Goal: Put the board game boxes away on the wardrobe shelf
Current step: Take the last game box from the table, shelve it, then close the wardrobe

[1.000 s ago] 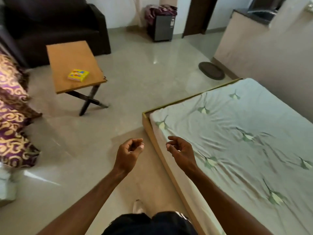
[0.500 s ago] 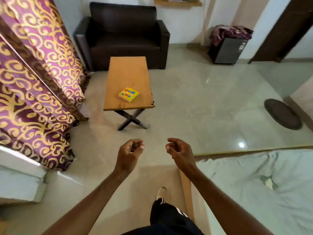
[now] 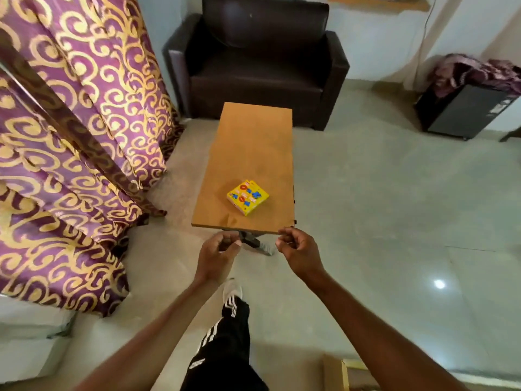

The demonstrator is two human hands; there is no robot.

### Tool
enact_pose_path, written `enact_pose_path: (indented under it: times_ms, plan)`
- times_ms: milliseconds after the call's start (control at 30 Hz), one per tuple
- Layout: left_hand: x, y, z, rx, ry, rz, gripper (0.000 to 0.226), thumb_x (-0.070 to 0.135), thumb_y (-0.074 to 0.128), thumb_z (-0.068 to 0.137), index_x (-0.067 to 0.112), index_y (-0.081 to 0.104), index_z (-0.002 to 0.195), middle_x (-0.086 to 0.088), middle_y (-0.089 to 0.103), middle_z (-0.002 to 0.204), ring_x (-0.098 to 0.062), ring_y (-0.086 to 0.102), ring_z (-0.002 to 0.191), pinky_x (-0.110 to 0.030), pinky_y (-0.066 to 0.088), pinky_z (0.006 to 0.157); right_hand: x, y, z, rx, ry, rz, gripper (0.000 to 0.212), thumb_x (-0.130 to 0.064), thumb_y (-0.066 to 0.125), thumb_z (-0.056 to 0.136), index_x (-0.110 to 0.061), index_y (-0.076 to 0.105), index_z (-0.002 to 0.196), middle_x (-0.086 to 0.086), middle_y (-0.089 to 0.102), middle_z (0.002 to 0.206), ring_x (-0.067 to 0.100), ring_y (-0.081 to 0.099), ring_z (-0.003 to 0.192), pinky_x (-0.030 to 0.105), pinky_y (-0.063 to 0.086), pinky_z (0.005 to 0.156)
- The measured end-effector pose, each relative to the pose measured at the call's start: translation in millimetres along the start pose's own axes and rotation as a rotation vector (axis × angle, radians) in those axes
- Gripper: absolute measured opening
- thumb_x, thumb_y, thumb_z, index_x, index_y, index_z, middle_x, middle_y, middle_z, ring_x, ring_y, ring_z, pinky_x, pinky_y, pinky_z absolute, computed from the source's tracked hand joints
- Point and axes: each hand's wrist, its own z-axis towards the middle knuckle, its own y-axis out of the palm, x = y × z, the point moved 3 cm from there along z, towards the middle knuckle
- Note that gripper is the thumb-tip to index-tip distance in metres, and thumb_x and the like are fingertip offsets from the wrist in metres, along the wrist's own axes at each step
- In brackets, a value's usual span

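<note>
Head view now nearer: small yellow cardboard box [image 3: 247, 197] on orange wooden surface [image 3: 253, 142] sits just beyond empty, loosely curled left hand [image 3: 215, 256] and right hand [image 3: 298, 253]; pickup probably next.

left arm [image 3: 146, 331] and right arm [image 3: 375, 314] bare, both stretched forward, side by side; left hand [image 3: 215, 256] loosely curled, thumb close to fingertips, holds nothing; right hand [image 3: 298, 253] loosely curled too, back of hand up, holds nothing; hands near, not touching

Yellow box [image 3: 247, 197] on wooden table [image 3: 253, 145]
</note>
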Motion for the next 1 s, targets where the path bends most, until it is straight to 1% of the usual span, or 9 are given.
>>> enact_pose_path:
  times_ms: [100, 200, 300, 400, 500, 633, 800, 900, 1000]
  plan:
    - [-8, 6, 103, -0.012, -0.057, 0.052, 0.016, 0.02, 0.07, 0.082, 0.02, 0.071, 0.098, 0.001, 0.074, 0.092, -0.014, 0.068, 0.084, -0.026, 0.052, 0.075, -2, 38, 91, -0.017, 0.046, -0.015, 0.024, -0.015, 0.069, 0.085, -0.018, 0.068, 0.109, -0.005, 0.067, 0.085, 0.003, 0.062, 0.074, 0.005, 0.046, 0.063]
    - [-26, 11, 218, -0.064, -0.135, 0.183, 0.024, 0.018, 0.069, 0.084, 0.019, 0.067, 0.108, 0.003, 0.07, 0.1, -0.017, 0.065, 0.093, -0.033, 0.055, 0.081, 6, 86, 193, -0.006, 0.152, -0.011, 0.026, -0.013, 0.069, 0.084, -0.017, 0.069, 0.111, -0.002, 0.068, 0.087, 0.004, 0.062, 0.075, 0.011, 0.048, 0.065]
    - [-46, 17, 301, -0.14, -0.147, 0.353, 0.039, 0.018, 0.068, 0.082, 0.017, 0.062, 0.121, 0.002, 0.066, 0.118, -0.018, 0.061, 0.108, -0.032, 0.05, 0.089, 17, 119, 261, -0.008, 0.227, -0.018, 0.033, -0.011, 0.068, 0.083, -0.018, 0.068, 0.115, -0.006, 0.065, 0.091, 0.005, 0.061, 0.078, 0.01, 0.045, 0.064]
    - [-79, 30, 379, -0.258, -0.186, 0.515, 0.057, 0.03, 0.061, 0.075, 0.019, 0.056, 0.13, -0.003, 0.06, 0.134, -0.023, 0.055, 0.123, -0.037, 0.046, 0.101, 52, 150, 324, -0.043, 0.323, -0.083, 0.041, -0.01, 0.067, 0.08, -0.018, 0.066, 0.12, -0.004, 0.059, 0.099, 0.013, 0.058, 0.086, 0.02, 0.042, 0.074]
    - [-116, 50, 439, -0.361, -0.242, 0.616, 0.072, 0.036, 0.056, 0.066, 0.023, 0.049, 0.136, -0.004, 0.054, 0.14, -0.028, 0.051, 0.127, -0.044, 0.044, 0.103, 96, 178, 368, -0.091, 0.448, -0.098, 0.046, -0.009, 0.066, 0.079, -0.019, 0.064, 0.123, 0.005, 0.064, 0.098, 0.013, 0.055, 0.077, 0.022, 0.041, 0.075]
    - [-157, 77, 485, -0.473, -0.366, 0.639, 0.079, 0.034, 0.059, 0.059, 0.03, 0.041, 0.136, -0.002, 0.053, 0.136, -0.03, 0.051, 0.124, -0.05, 0.045, 0.1, 137, 203, 394, -0.123, 0.556, -0.081, 0.053, -0.006, 0.066, 0.078, -0.021, 0.061, 0.129, 0.001, 0.066, 0.125, 0.021, 0.061, 0.112, 0.024, 0.046, 0.088]
    - [-176, 91, 505, -0.55, -0.436, 0.624, 0.067, 0.023, 0.06, 0.072, 0.027, 0.042, 0.137, -0.012, 0.044, 0.138, -0.039, 0.04, 0.128, -0.05, 0.037, 0.108, 163, 219, 405, -0.137, 0.593, 0.013, 0.055, -0.019, 0.067, 0.064, -0.035, 0.062, 0.116, -0.005, 0.071, 0.111, 0.02, 0.068, 0.099, 0.043, 0.056, 0.091]
    - [-180, 81, 501, -0.529, -0.449, 0.483, 0.056, 0.022, 0.058, 0.059, 0.032, 0.057, 0.113, -0.011, 0.061, 0.119, -0.035, 0.057, 0.115, -0.054, 0.049, 0.097, 156, 211, 403, -0.128, 0.564, 0.009, 0.05, -0.015, 0.072, 0.069, -0.038, 0.063, 0.113, -0.008, 0.069, 0.113, 0.018, 0.067, 0.099, 0.04, 0.056, 0.09]
    - [-165, 62, 477, -0.458, -0.458, 0.335, 0.045, 0.001, 0.059, 0.065, 0.021, 0.062, 0.106, -0.003, 0.071, 0.103, -0.025, 0.069, 0.096, -0.05, 0.059, 0.081, 133, 195, 391, -0.154, 0.501, -0.028, 0.048, -0.007, 0.072, 0.076, -0.029, 0.064, 0.117, -0.006, 0.066, 0.119, 0.014, 0.064, 0.106, 0.027, 0.053, 0.09]
